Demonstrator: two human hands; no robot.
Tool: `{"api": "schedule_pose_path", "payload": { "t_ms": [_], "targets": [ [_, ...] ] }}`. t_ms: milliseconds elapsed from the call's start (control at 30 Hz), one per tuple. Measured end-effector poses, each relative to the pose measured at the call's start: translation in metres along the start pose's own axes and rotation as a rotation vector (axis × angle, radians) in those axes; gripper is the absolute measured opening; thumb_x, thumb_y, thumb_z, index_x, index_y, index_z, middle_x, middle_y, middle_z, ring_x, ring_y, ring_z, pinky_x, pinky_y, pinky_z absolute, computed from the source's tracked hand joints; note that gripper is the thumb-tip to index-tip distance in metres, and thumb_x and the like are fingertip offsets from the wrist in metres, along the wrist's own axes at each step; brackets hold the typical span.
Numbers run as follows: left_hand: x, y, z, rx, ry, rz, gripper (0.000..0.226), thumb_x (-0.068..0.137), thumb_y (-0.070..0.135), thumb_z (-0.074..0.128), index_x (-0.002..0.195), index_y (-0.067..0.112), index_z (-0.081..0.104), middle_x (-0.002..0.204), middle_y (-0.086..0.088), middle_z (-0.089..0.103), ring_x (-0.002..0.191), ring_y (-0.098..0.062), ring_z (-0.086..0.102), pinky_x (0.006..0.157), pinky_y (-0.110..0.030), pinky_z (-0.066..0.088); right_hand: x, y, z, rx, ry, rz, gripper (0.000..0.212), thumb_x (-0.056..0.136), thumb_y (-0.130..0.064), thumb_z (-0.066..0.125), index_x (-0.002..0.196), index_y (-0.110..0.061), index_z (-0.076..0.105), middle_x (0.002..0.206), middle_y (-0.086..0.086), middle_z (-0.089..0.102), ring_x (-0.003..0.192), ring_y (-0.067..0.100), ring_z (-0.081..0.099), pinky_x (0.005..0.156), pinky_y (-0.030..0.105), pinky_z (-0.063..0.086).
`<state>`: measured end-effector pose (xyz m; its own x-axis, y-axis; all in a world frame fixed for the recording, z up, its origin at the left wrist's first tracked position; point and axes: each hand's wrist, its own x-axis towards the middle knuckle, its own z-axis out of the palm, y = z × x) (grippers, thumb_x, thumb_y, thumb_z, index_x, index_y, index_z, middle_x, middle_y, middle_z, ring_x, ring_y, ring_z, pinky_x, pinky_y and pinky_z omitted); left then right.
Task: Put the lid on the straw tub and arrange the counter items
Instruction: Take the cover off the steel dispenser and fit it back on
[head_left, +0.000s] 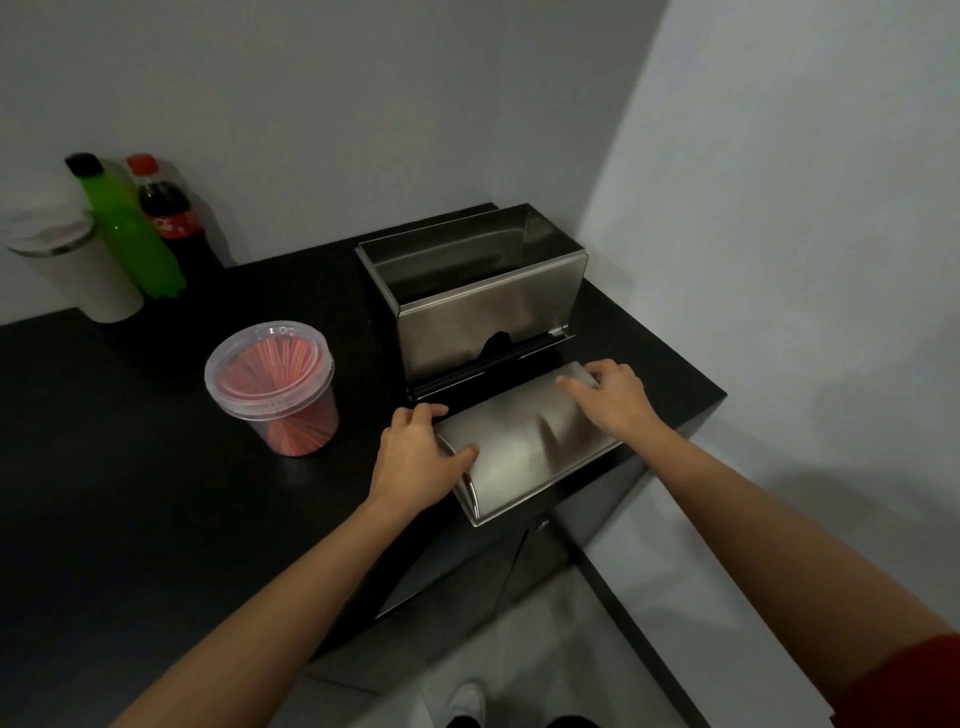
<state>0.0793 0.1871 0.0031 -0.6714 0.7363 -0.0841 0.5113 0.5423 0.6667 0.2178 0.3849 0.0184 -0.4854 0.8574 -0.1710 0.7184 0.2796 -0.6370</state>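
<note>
green bottle (130, 228), cola bottle (171, 213) and white tumbler (67, 260) stand together far left

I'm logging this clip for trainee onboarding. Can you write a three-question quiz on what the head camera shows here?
1. True or false: the straw tub has its lid on.
2. What do both hands rest on? A) steel cover B) green bottle C) white tumbler
3. Fill in: the open steel box stands ___ the cover.

Key: 1 true; 2 A, left hand at its left end, right hand on top; 3 behind.
</note>
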Motion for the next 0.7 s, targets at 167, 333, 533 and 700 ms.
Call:
{"api": "schedule_pose_path", "payload": {
  "t_ms": [167,333,533,700],
  "targets": [
    [-0.006,0.000,0.009,-0.049,-0.015,-0.093,0.076,0.076,0.039,0.072,0.138,0.016,0.035,0.136,-0.012,0.041,0.123,-0.028,0.045,0.097,-0.033,0.039,0.010,0.019,-0.007,-0.035,-0.078,0.089,0.070,0.086,-0.052,0.052,0.138,-0.008,0.037,0.141,0.019,0.041,0.129,0.037,0.037,0.106,0.047,0.034],
    [-0.015,0.007,0.022,-0.110,0.026,-0.172,0.078,0.077,0.037,0.072,0.140,0.013,0.033,0.137,-0.013,0.043,0.121,-0.026,0.048,0.096,-0.032,0.040,0.012,0.030,-0.017,0.008,-0.143,0.054,0.066,0.088,-0.046,0.052,0.138,-0.006,0.036,0.137,0.019,0.046,0.127,0.034,0.042,0.106,0.042,0.034],
    [-0.013,0.011,0.030,-0.124,0.093,-0.269,0.077,0.076,0.039,0.071,0.140,0.013,0.035,0.137,-0.010,0.047,0.120,-0.026,0.049,0.095,-0.036,0.042,0.018,0.030,-0.022,0.331,-0.188,0.202,0.050,0.085,-0.044,0.053,0.115,-0.005,0.059,0.117,0.013,0.060,0.109,0.030,0.056,0.086,0.035,0.043],
    [-0.014,0.013,0.036,-0.101,0.102,-0.334,0.074,0.076,0.050,0.063,0.139,0.021,0.036,0.133,-0.003,0.054,0.116,-0.025,0.054,0.087,-0.034,0.041,0.023,0.032,-0.031,0.547,-0.202,0.364,0.043,0.079,-0.045,0.062,0.103,-0.010,0.052,0.079,0.000,0.057,0.066,0.012,0.053,0.049,0.025,0.037]
  ]
}}
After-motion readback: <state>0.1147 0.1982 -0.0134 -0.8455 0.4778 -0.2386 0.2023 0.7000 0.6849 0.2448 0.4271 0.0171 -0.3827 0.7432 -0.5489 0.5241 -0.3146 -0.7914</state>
